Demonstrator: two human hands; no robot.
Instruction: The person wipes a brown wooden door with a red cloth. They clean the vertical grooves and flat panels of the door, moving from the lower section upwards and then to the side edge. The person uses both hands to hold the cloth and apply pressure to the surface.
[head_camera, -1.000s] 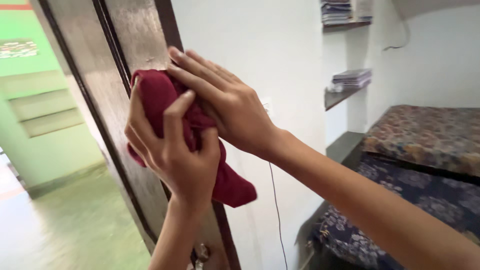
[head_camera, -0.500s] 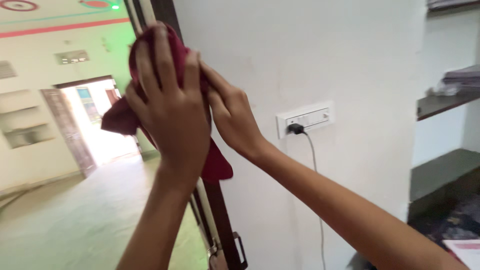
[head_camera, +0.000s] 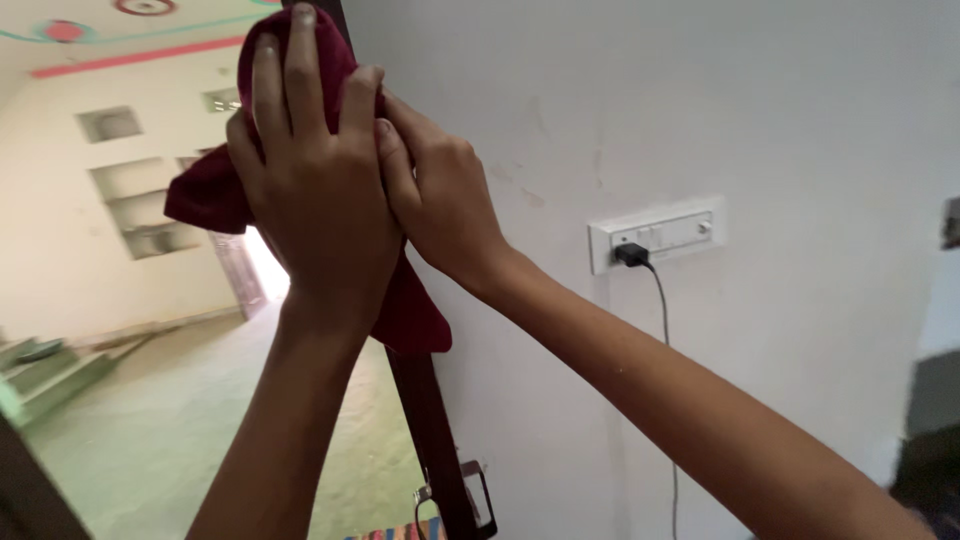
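Both forearms are bare to the frame's edge — no sleeves, rings or watch — fingernails cut short.

A dark red cloth (head_camera: 205, 205) is pressed flat against the edge of a dark brown wooden door (head_camera: 435, 440) by both hands. The left hand (head_camera: 315, 185) lies spread over it, fingers up; the right hand (head_camera: 445, 200) rests just beside, touching it. Right of the door, a white wall switch plate (head_camera: 660, 232) holds a black plug (head_camera: 630, 255).
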